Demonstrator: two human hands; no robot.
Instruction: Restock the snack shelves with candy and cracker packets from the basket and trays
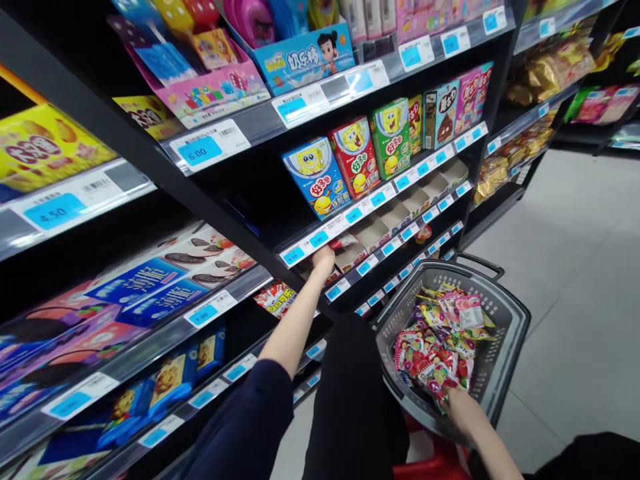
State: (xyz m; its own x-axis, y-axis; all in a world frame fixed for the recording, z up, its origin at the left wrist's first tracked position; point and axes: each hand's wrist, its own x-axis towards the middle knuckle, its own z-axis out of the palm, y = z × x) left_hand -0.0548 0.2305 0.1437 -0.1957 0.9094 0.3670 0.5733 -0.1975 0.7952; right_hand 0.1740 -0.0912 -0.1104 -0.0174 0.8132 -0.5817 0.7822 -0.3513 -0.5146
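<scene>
My left hand (pixel 324 259) reaches into a low shelf just under a price rail (pixel 345 223), below the blue, red and green cartoon snack boxes (pixel 353 160). Its fingers go behind the rail and are hidden; a red packet (pixel 344 243) lies right beside it. My right hand (pixel 459 408) is down inside a grey shopping basket (pixel 505 333), at the near edge of a pile of red, pink and yellow snack packets (pixel 437 340). Its fingertips are buried among the packets.
Black shelving with blue price tags fills the left side, stocked with biscuit boxes (pixel 150 287) and sweets. Open cardboard trays (pixel 400 210) sit on the shelf to the right of my left hand. Grey tiled floor (pixel 575 267) lies to the right, with more shelves beyond.
</scene>
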